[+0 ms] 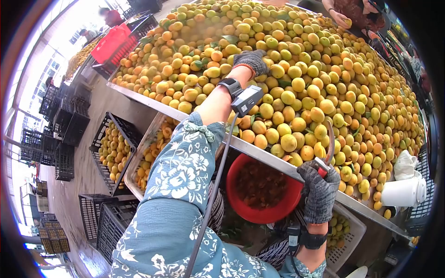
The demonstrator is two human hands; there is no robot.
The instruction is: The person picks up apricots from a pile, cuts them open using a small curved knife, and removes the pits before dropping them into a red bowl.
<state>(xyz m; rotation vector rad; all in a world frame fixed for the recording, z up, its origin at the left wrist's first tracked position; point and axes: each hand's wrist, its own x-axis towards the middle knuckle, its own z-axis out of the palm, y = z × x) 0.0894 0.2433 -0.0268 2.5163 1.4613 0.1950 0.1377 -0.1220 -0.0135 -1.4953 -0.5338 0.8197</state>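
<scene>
While L hand (251,61) paws fruit (324,69), grip unclear, R hand (320,191) clenches 1 tool (321,165)

1 left hand (251,62), 1 right hand (319,191), 1 curved tool (331,139), 1 red basin (257,217) show.

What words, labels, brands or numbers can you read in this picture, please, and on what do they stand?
No text can be read. The grey device on the left wrist, the red crate, the white container, the red basin and the red-handled tool in the right hand show no legible print; any marks are too small or blurred.
</scene>
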